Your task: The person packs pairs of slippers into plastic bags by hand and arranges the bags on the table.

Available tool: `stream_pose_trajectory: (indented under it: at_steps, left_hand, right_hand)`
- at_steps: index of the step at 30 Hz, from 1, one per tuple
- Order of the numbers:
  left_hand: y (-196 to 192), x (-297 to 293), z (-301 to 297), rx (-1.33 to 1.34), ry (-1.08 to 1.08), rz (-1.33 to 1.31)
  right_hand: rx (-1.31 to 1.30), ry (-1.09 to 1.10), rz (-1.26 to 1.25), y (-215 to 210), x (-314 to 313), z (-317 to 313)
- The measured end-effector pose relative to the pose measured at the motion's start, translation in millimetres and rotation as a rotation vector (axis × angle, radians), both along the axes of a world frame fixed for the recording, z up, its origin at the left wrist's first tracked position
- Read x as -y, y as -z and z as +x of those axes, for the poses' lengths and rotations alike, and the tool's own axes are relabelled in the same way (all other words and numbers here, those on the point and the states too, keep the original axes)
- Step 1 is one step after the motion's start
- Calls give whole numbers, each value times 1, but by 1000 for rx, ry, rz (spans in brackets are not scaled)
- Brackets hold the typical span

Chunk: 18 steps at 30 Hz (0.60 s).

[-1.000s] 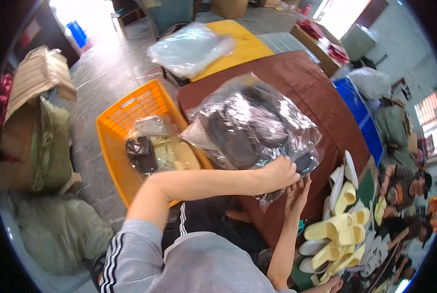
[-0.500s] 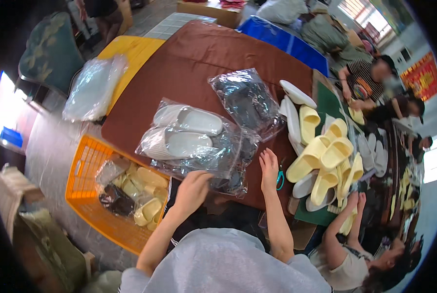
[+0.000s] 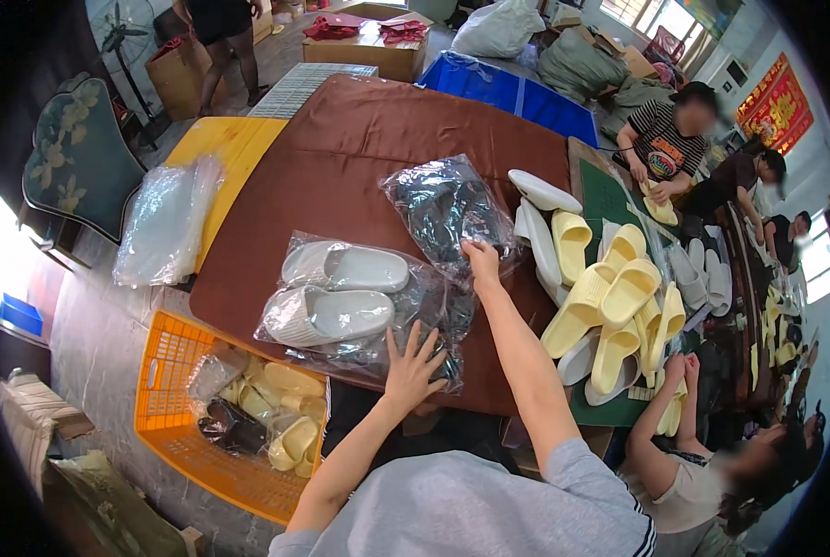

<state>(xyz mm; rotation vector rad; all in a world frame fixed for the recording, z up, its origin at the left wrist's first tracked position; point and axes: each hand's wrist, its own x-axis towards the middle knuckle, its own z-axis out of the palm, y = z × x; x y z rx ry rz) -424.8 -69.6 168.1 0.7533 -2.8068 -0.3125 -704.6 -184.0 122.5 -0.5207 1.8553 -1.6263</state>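
Left hand lies flat, released, on a clear plastic bag of white slippers on the brown worktop; right hand pinches a bagged dark pair beyond. Sorting appears underway; next, lifting needs firmer grip.

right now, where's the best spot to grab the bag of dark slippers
Probably its near lower edge, from the person's side: the bag of dark slippers lies flat on the brown table, loose film bunches there, and the right hand already touches that edge.

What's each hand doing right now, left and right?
Left hand: open, fingers spread, flat on the bag of white slippers.
Right hand: fingers on the bag of dark slippers; whether it grips cannot be told.
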Motion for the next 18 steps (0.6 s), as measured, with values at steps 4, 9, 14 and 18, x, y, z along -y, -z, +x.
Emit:
stream_pose_trajectory:
  at_steps: [4,9,14,18]
  left_hand:
    - [-5,19,13,12,-14,-38]
    - [-14,32,20,-53,-6,32]
    - [-11,3,14,-624,-150,622]
    - [-4,-10,21,-1243,266,2404]
  right_hand:
    - [-365,-185,-115,-101,2,-7]
    - [36,-364,-526,-195,-15,4]
    - [249,-538,-693,-245,-76,28]
    - [288,-850,-646,-240,-146,38]
